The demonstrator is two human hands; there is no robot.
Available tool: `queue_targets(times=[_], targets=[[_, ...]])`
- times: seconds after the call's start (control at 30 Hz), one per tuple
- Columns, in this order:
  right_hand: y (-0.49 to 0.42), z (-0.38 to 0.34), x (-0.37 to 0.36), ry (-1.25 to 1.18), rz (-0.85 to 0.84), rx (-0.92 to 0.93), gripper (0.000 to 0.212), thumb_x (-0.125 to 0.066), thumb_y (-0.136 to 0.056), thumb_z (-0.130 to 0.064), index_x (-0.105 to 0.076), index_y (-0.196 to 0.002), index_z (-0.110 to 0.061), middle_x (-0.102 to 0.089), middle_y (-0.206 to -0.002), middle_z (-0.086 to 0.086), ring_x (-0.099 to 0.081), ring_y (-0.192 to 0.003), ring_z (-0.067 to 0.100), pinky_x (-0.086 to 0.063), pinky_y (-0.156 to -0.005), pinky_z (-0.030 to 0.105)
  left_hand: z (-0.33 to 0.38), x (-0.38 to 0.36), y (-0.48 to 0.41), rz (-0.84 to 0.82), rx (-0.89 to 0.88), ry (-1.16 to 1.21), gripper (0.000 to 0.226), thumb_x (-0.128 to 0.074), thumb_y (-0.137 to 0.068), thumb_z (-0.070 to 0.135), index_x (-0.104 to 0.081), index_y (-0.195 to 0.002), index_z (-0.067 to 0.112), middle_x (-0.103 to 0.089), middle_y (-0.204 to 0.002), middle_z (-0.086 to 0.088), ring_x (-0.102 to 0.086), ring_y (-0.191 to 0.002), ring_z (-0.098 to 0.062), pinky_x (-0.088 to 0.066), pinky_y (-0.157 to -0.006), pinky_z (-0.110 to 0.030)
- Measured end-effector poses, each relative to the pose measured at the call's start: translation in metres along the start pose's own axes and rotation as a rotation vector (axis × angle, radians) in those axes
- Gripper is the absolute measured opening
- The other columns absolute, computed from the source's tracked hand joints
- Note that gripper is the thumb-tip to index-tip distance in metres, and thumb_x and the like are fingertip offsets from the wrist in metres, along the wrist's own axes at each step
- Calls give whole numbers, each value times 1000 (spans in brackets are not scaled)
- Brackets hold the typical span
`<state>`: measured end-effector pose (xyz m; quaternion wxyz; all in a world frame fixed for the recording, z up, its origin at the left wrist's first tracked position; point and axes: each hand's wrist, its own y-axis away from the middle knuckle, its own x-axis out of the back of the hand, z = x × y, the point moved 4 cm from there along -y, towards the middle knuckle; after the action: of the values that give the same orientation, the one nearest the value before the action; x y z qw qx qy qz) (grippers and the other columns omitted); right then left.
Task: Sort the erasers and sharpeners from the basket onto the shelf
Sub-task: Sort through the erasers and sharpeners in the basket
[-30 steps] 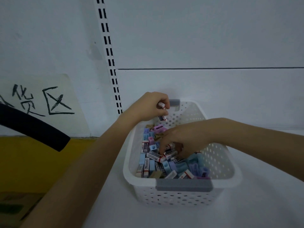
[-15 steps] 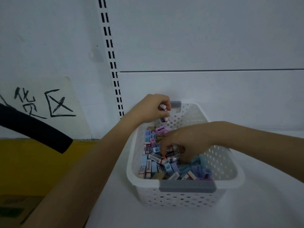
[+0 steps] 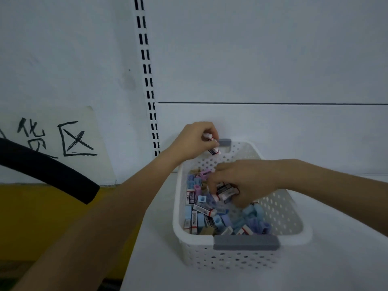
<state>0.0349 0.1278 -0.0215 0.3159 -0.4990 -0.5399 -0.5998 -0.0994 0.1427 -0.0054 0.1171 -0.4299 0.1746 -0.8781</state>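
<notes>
A white perforated basket [image 3: 294, 238] with grey handles stands on the white shelf [image 3: 336, 269]. It holds several boxed white erasers [image 3: 204, 209] and pastel blue, purple and pink sharpeners [image 3: 202, 199]. My left hand [image 3: 194, 141] hovers over the basket's far left corner, shut on a few erasers [image 3: 214, 151] that poke out of the fist. My right hand [image 3: 241, 181] reaches down into the pile, fingers closed on a couple of erasers [image 3: 225, 192].
The shelf's white back panel carries a slotted upright [image 3: 147, 80]. A black padded bar [image 3: 48, 171] juts in from the left. Behind it hangs a paper sign [image 3: 63, 141] with handwritten characters, above a yellow surface [image 3: 42, 217].
My right hand has gathered erasers from the pile and lifted them slightly. The left hand stays over the far corner with its erasers. The camera has tilted slightly.
</notes>
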Motion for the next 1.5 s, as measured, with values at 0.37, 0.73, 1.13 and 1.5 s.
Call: queue_targets(times=[0.37,0.73,1.13,1.5], targets=[[68,41,50,-199,360,-196,39,-66,-75,-11,-49,-102,-32,-54,-103,0,-50,-81,7,-46,-79,30,40,28,-39,27,-106,-13,10,-71,-78,13,-64,-86,14,-53,-74,15,-51,-64,2,-37,-58,-2],[220,126,0,-273,471,-421,37,-64,-74,-8,-50,-99,-32,-55,-98,-4,-47,-62,2,-36,-54,8,194,-66,-64,-125,-241,-284,14,-66,-81,13,-66,-95,11,-55,-91,3,-52,-78,-10,-31,-54,2],[414,231,-125,-424,444,-676,34,-65,-78,-15,-47,-102,-30,-51,-107,2,-45,-65,8,-39,-63,24,315,-283,-74,-359,-227,-91,22,-63,-81,7,-64,-103,8,-61,-102,-4,-60,-84,-17,-43,-75,-21],[400,313,-147,-504,727,-685,38,-66,-78,-10,-49,-111,-17,-50,-106,8,-46,-66,10,-36,-54,13,295,-374,-118,-303,-200,88,35,-69,-81,16,-61,-115,11,-58,-113,-8,-52,-93,-13,-40,-78,-17]])
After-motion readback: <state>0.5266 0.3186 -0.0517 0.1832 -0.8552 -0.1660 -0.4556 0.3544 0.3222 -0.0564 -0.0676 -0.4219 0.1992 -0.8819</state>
